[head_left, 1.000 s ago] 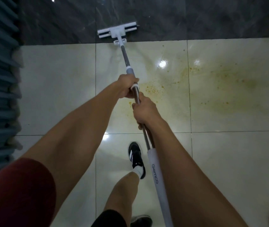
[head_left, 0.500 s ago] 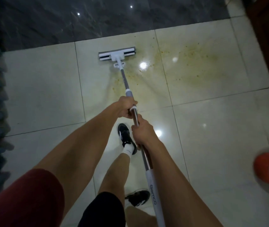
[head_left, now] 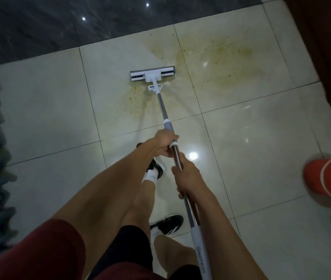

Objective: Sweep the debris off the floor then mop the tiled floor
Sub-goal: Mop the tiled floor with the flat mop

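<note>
Your left hand (head_left: 163, 145) and right hand (head_left: 186, 179) both wrap the mop (head_left: 165, 116) pole, left ahead of right, with its head flat on the floor (head_left: 45, 110) by the stain (head_left: 221, 63). It looks light and stiff; expect slick wet tile. The pole's top runs out of frame, and the orange thing (head_left: 330, 179) is blurred.

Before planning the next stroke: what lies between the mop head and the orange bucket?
Head view: yellowish stain beside the mop head, then bare tile to the orange bucket.
</note>
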`<state>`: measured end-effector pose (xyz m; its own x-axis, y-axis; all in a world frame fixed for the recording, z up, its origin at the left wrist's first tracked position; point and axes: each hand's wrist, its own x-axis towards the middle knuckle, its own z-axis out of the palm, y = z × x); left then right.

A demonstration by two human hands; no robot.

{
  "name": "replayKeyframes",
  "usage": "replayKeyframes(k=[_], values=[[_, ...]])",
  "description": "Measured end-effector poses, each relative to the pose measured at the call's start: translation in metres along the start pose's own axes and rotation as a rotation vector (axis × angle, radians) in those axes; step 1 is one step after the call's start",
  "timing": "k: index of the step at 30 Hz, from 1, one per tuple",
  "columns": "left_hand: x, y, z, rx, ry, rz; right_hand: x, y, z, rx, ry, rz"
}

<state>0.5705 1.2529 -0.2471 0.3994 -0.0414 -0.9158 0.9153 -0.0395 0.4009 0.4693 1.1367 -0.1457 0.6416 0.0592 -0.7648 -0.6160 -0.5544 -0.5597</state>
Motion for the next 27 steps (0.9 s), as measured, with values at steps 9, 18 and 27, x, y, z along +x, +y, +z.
replayKeyframes(k=[9, 18, 27], values=[[0.04, 0.072, -0.031, -0.017, 0.022, 0.033, 0.07, -0.056, -0.012, -0.023, 0.025, -0.045], [0.117, 0.22, -0.082, -0.001, 0.041, 0.051, 0.196, -0.168, -0.046, -0.019, 0.034, -0.067], [0.2, 0.364, -0.137, 0.008, 0.064, 0.09, 0.326, -0.283, -0.074, 0.047, 0.02, -0.031]])
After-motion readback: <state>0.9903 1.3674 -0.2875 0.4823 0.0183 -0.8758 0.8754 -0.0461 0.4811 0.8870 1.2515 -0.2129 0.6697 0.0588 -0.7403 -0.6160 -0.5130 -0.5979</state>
